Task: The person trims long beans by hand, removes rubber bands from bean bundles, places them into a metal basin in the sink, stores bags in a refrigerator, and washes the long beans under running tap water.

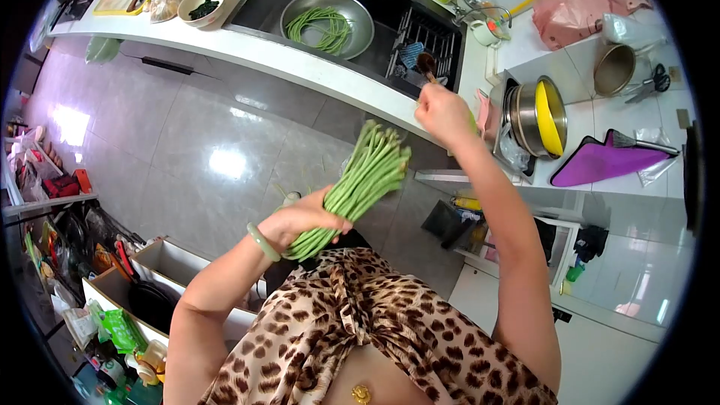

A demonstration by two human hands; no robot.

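A thick bundle of long green beans (pixel 367 172) is gripped in my left hand (pixel 311 217), tilted up and to the right in front of my body. My right hand (pixel 444 114) is raised near the counter's front edge, its fingers curled closed; what it holds, if anything, I cannot make out. Just beyond it a dark brown spoon-like object (pixel 426 64) shows at the sink's edge. More long beans (pixel 322 28) lie in a round metal basin (pixel 360 22) inside the dark sink (pixel 259 15).
Bowls with dark greens (pixel 201 9) stand left of the sink. At the right are stacked metal pots (pixel 529 116), a purple mat (pixel 600 161) and a pink bag (pixel 574 19). An open drawer (pixel 176 262) with pans is at the lower left, above grey floor tiles (pixel 217 127).
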